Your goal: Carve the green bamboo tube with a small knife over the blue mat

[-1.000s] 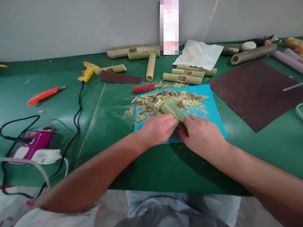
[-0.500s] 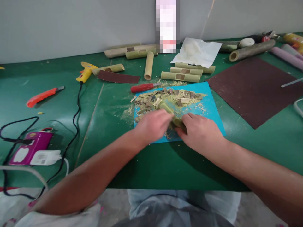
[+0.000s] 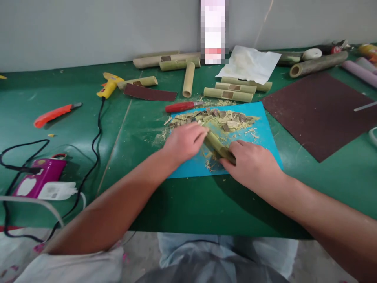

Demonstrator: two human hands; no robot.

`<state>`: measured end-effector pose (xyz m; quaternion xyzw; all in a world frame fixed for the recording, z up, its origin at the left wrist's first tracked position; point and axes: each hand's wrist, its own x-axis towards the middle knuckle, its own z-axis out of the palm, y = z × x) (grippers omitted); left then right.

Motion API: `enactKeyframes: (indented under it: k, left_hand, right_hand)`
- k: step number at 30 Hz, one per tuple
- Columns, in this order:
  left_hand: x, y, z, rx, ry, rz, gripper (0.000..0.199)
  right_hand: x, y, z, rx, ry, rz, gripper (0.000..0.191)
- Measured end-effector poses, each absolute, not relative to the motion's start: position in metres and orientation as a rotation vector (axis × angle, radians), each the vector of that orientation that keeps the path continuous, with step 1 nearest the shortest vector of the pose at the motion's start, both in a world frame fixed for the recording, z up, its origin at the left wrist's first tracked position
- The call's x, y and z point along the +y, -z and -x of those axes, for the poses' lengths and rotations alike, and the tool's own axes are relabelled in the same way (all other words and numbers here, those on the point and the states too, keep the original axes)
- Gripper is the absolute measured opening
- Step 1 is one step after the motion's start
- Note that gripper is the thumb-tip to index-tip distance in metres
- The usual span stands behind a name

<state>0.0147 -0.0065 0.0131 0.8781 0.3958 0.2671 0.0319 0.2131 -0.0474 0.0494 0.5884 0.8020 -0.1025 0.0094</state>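
My right hand [image 3: 252, 159] is closed round the near end of a short green bamboo tube [image 3: 217, 144], which slants away to the left over a blue sheet [image 3: 185, 168]. At the tube's far end is my left hand [image 3: 186, 141], its fingers pinched together against the bamboo. Whatever those fingers hold is hidden. Bamboo chips and pale dust [image 3: 229, 121] are heaped on the back part of the sheet. Just behind them lies a red-handled tool [image 3: 181, 107] with a metal tip.
Several bamboo tubes, some with cut windows [image 3: 228, 94], lie at the back. Brown sandpaper [image 3: 319, 116] covers the right side. On the left are a yellow glue gun [image 3: 108, 87], an orange cutter [image 3: 55, 114], a purple power strip [image 3: 43, 177] and a black cord [image 3: 98, 125].
My left hand has slid from the middle of the tube to its far end, up and to the left. My right hand keeps its hold. The view has shifted slightly.
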Motion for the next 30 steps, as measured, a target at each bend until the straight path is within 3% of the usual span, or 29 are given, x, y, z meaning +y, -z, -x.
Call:
enactKeyframes:
  k: [6, 11, 15, 19, 24, 30]
  left_hand:
    - [-0.0120, -0.0129, -0.0174, 0.983, -0.662, -2.771, 0.032]
    - [-0.0098, -0.0126, -0.0170, 1.233, -0.840, -2.691, 0.027]
    - [-0.0135, -0.0125, -0.0187, 1.025, -0.624, -2.748, 0.032]
    - [-0.0067, -0.0116, -0.0134, 1.235, -0.846, -2.647, 0.026]
    - [-0.0133, -0.0115, -0.0168, 1.005, -0.624, -2.667, 0.032]
    - [-0.0125, -0.0126, -0.0170, 1.229, -0.794, -2.622, 0.029]
  right_hand:
    - [-0.0467, -0.0487, -0.2140, 2.508, 0.367, -1.839, 0.015]
    - [-0.0467, -0.0474, -0.2145, 2.514, 0.350, -1.851, 0.018]
    - [-0.0466, -0.0473, -0.2144, 2.523, 0.361, -1.832, 0.015]
    - [-0.0462, -0.0482, -0.2145, 2.502, 0.363, -1.851, 0.020]
    - [-0.0465, -0.0488, -0.2144, 2.516, 0.360, -1.827, 0.016]
    - [-0.0466, -0.0476, -0.2139, 2.517, 0.330, -1.838, 0.018]
